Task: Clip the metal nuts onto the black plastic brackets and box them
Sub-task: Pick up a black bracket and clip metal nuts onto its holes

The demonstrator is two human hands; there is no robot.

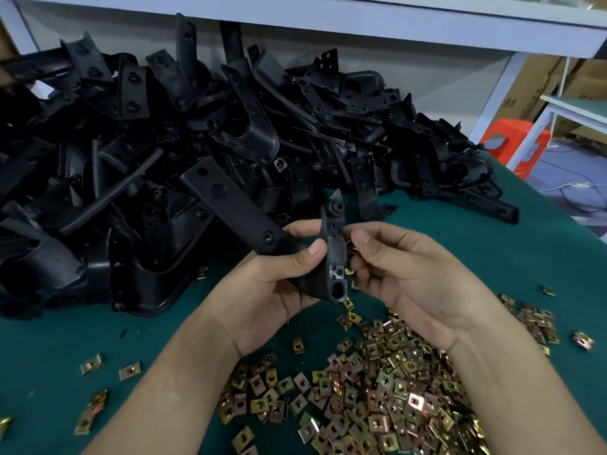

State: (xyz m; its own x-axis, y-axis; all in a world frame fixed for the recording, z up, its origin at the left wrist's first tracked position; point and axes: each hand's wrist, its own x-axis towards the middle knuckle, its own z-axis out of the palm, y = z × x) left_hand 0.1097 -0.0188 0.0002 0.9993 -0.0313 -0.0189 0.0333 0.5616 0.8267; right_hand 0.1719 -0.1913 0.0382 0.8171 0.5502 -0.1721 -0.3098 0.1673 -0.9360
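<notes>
Both hands are up over the green table (492, 224), right in the middle of the view. The left hand (272, 284) is clenched around a black bracket (335, 254), thumb pressed on its face and fingers wrapped behind, holding it upright with its long flat arm angling up and away to the left. The right hand (407, 267) is just beside the bracket's right edge, fingers curled in and pinching a metal nut (350, 247) that is only partly visible between fingertips and plastic; whether it is already seated on the bracket, I cannot tell. Below the wrists, a loose heap of brass-coloured nuts (387, 389) spreads across the table, with strays scattered to the left and right. Behind the hands, a big pile of black brackets (197, 133) fills the back of the table. An orange stool (512, 142) stands on the floor at far right.
</notes>
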